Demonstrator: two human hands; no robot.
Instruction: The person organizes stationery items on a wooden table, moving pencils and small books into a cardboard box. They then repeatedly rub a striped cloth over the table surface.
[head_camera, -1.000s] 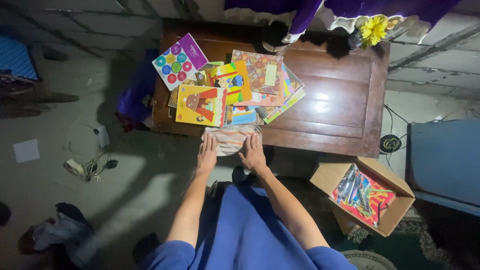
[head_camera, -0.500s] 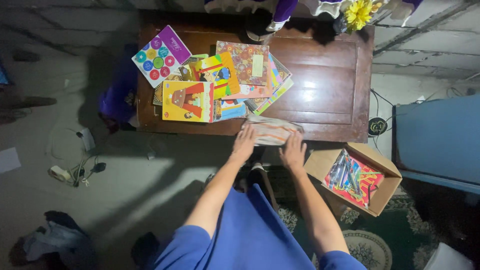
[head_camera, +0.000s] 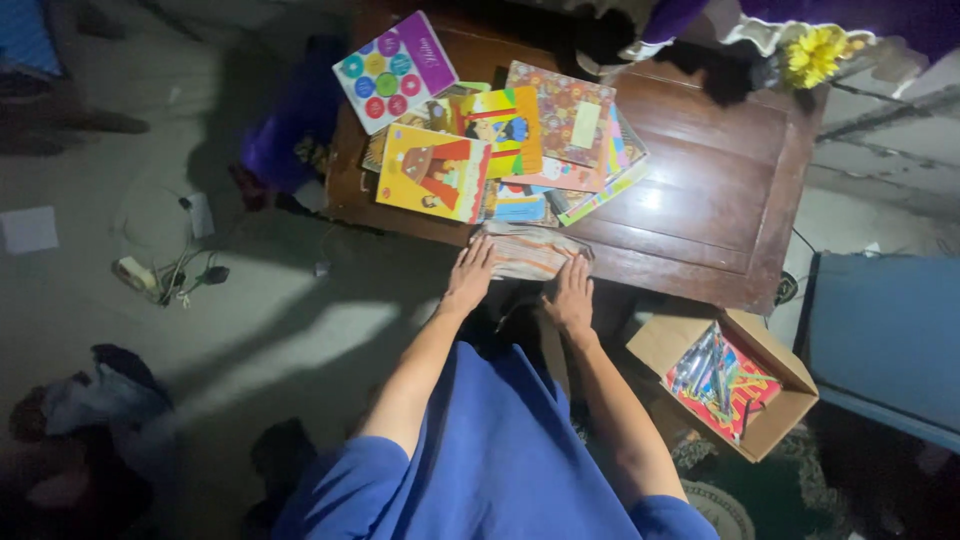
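Since half a second ago, both hands kept flat on striped cloth (head_camera: 528, 252) at near surface (head_camera: 700, 200) edge. Left hand (head_camera: 468, 278) open, palm down; right hand (head_camera: 571, 296) likewise. Books (head_camera: 470, 150) beyond left grip; cardboard box (head_camera: 735, 385) right of right grip.

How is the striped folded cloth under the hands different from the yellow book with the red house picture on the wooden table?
The striped folded cloth is soft, in pale muted stripes; the yellow book with the red house picture is flat, stiff and brightly coloured. The cloth lies at the near table edge under the left hand and right hand; no hand touches the book, which rests on other books. Both lie on the brown wooden table.
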